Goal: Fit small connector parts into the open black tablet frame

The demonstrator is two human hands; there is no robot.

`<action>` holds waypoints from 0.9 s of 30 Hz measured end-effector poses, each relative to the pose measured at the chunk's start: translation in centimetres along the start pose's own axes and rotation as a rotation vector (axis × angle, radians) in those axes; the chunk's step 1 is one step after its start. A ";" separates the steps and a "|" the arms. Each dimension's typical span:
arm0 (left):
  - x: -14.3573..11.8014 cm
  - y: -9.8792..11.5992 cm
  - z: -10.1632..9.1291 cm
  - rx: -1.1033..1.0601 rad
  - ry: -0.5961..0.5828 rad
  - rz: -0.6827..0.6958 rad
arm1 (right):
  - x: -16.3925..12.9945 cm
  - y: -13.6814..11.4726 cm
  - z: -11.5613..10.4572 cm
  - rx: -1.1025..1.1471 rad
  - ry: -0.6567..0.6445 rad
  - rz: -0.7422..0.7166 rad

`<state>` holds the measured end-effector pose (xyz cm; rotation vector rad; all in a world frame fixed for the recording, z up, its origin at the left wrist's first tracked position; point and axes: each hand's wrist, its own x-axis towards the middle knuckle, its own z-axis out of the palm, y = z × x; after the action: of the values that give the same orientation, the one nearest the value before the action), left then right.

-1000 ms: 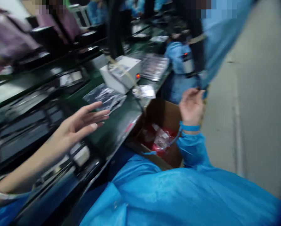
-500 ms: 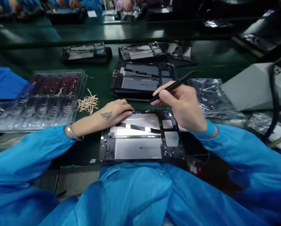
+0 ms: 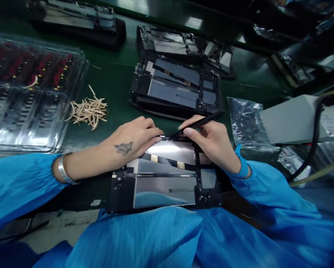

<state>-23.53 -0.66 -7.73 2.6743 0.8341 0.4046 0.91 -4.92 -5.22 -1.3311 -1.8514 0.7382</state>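
Risk: the stylus (image 3: 200, 123) tip could slip off the frame (image 3: 164, 175) edge and scratch the panel, since the grip is shallow. The right hand (image 3: 214, 143) pinches the stylus. The left hand (image 3: 130, 141) presses fingertips on the frame's far edge. The frame lies directly under both hands on the bench (image 3: 116, 82).

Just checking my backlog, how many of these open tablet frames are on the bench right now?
4 clearly: one frame under the left hand and right hand, one just beyond, one behind that, one far left. Blurred ones at right may add more.
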 end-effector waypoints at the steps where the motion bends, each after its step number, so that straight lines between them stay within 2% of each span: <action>1: 0.0 -0.1 0.1 0.003 0.006 0.002 | 0.0 0.0 0.0 -0.008 -0.004 -0.003; 27: -0.1 -0.2 0.4 0.014 0.036 0.013 | -0.3 -0.1 0.1 -0.024 -0.031 -0.042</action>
<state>-23.59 -0.65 -8.18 2.6947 0.8330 0.4534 0.88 -5.18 -5.28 -1.2991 -1.9121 0.7205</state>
